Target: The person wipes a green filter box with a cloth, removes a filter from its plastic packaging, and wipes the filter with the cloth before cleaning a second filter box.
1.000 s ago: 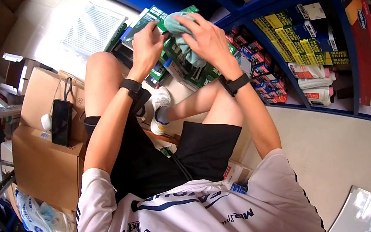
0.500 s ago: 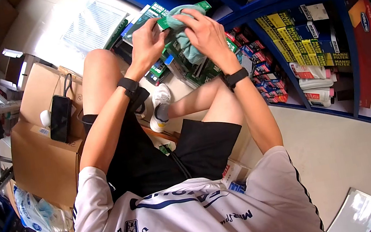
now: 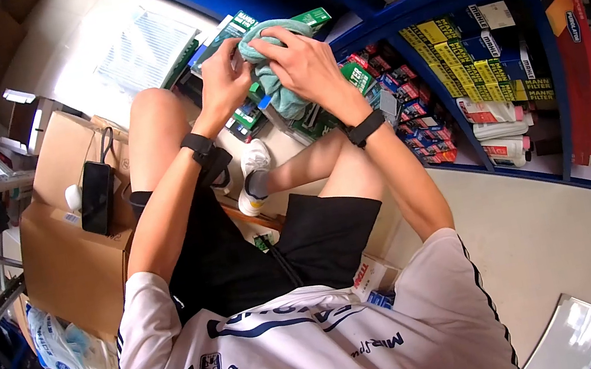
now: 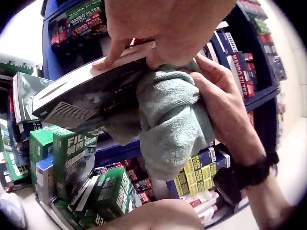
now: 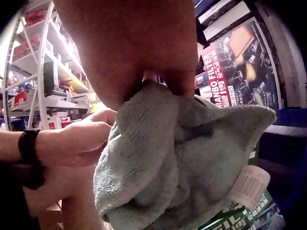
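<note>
A flat, dark-printed box [image 4: 91, 91] with a pale edge is in my left hand [image 3: 224, 85], whose fingers and thumb pinch it along that edge in the left wrist view. My right hand [image 3: 307, 72] holds a bunched grey-green towelling cloth [image 4: 172, 125] against the box's near end. In the right wrist view the cloth [image 5: 139, 158] hangs in folds below the right fingers and covers much of the box. A green box end [image 3: 314, 18] sticks out past the cloth in the head view. Both hands are close together above the bent leg.
Green filter boxes [image 4: 72, 158] stand on the floor below the hands. Blue shelving [image 3: 429, 3] with yellow boxes [image 3: 465, 68] rises on the right. At the left, a cardboard carton [image 3: 76, 263] bears a phone [image 3: 98, 194]. A flat white panel [image 3: 575, 337] lies lower right.
Both hands and the cloth first shifted slightly right, then back left in the head view. The cloth stays in the right hand throughout.
</note>
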A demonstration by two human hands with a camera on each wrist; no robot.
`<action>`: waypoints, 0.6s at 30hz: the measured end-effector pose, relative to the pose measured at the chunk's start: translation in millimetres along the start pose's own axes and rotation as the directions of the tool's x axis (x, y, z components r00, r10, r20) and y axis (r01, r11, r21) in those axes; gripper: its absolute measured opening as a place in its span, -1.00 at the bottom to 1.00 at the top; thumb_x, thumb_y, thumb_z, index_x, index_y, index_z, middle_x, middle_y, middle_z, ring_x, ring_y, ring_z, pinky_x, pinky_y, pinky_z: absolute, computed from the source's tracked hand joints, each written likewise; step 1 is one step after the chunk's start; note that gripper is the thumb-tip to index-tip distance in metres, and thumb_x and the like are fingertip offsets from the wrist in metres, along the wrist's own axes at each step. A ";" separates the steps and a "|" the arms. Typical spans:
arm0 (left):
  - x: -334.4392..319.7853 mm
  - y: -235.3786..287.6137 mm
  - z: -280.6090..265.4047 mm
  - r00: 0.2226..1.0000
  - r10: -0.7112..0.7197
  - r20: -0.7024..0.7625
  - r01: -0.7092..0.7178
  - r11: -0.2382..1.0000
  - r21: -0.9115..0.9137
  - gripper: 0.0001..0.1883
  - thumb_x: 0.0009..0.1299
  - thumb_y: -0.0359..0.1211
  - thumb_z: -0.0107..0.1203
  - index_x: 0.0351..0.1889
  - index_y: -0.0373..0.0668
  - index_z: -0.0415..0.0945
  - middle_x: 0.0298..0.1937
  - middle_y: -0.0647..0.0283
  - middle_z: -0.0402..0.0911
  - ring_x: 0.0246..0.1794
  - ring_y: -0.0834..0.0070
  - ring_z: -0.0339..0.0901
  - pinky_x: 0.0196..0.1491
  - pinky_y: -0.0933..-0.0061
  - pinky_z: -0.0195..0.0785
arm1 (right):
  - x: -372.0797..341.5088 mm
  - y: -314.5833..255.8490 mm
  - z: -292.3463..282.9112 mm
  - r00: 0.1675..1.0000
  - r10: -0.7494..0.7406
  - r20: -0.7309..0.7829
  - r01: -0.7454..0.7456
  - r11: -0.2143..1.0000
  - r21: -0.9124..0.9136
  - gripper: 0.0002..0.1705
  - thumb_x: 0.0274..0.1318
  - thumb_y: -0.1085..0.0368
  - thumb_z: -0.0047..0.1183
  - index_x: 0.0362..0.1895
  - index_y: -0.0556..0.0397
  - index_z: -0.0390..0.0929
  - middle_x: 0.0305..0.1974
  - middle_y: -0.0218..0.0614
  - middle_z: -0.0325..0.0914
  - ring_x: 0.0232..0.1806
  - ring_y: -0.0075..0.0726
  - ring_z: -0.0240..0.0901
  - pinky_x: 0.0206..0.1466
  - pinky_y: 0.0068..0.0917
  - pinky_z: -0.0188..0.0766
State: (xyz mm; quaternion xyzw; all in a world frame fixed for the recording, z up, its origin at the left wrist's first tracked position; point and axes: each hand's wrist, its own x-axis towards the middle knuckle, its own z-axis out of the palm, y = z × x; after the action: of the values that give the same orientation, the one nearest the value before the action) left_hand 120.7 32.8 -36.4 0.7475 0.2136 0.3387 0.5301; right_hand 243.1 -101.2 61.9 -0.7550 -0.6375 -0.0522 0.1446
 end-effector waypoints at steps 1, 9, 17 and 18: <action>-0.5 -1.2 -1.9 1.000 0.004 -0.008 -0.004 1.000 -0.014 -0.58 0.39 -0.44 0.35 0.21 -0.34 0.62 -0.31 -0.11 0.71 -0.37 0.10 0.70 -0.17 0.17 0.54 | 0.3 -2.9 -2.2 1.000 0.002 -0.012 -0.001 1.000 0.005 -0.51 0.26 0.36 0.23 0.28 -0.21 0.72 0.28 -0.29 0.67 0.06 0.09 0.75 0.06 -0.05 0.72; -1.6 4.1 -9.1 0.999 0.027 0.027 -0.026 0.999 -0.022 -0.59 0.41 -0.44 0.39 0.19 -0.34 0.63 -0.32 -0.05 0.70 -0.39 0.17 0.64 -0.21 0.25 0.51 | -18.4 53.9 -7.3 0.971 0.235 -0.053 -0.240 0.962 -0.130 -0.57 0.36 0.30 0.10 0.26 -0.25 0.74 0.28 -0.31 0.70 0.00 0.11 0.78 0.02 -0.01 0.75; -1.8 11.5 -14.8 0.989 -0.037 0.142 0.039 0.999 -0.013 -0.62 0.48 -0.53 0.36 0.24 -0.35 0.63 -0.08 0.04 0.78 0.03 0.49 0.73 -0.07 0.40 0.67 | -40.2 96.8 -14.0 0.919 0.379 -0.111 -0.390 0.915 -0.100 -0.57 0.40 0.25 0.08 0.29 -0.28 0.72 0.30 -0.39 0.68 0.09 0.17 0.73 0.11 0.01 0.67; -1.5 12.1 -12.9 0.989 -0.037 0.143 0.039 0.999 -0.013 -0.62 0.48 -0.53 0.36 0.24 -0.35 0.63 -0.08 0.04 0.78 0.03 0.49 0.73 -0.07 0.40 0.67 | -37.2 87.5 -13.0 0.933 0.350 -0.082 -0.358 0.928 -0.104 -0.57 0.39 0.26 0.11 0.29 -0.24 0.72 0.29 -0.35 0.68 0.06 0.17 0.74 0.09 0.00 0.69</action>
State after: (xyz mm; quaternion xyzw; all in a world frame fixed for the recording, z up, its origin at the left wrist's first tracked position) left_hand 109.7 35.9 -22.7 0.7612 0.1868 0.2760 0.5563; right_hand 323.3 -152.8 51.2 -0.8628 -0.4819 -0.0858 0.1265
